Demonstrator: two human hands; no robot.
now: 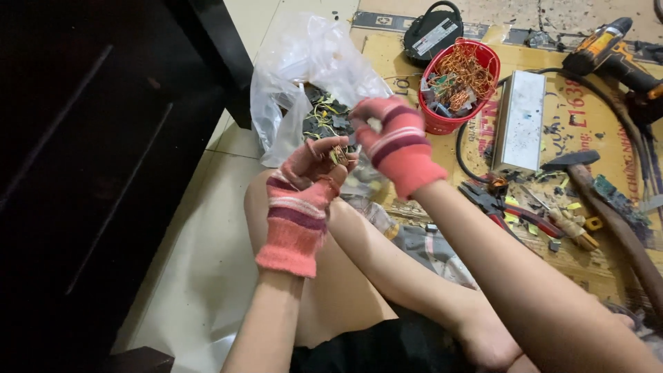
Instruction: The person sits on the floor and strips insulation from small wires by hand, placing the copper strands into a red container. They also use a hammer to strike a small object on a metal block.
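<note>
At centre frame my left hand (307, 166) pinched a small copper-wound coil (339, 155), light but stiff and prickly, best gripped by its core, while my right hand's (394, 135) fingertips closed on its wire.

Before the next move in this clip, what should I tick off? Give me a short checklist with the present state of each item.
1. Left hand has the small coil part pinched in its fingertips: ok.
2. Right hand is at the part, fingers bent above it: ok; whether it grips a wire: cannot tell.
3. Both hands wear gloves with open fingertips: ok.
4. Red basket of copper wire stands upright beside the right hand: ok.
5. Plastic bag of parts lies open behind the hands: ok.
6. Pliers and hammer lie on the cardboard, apart from both hands: ok.
</note>
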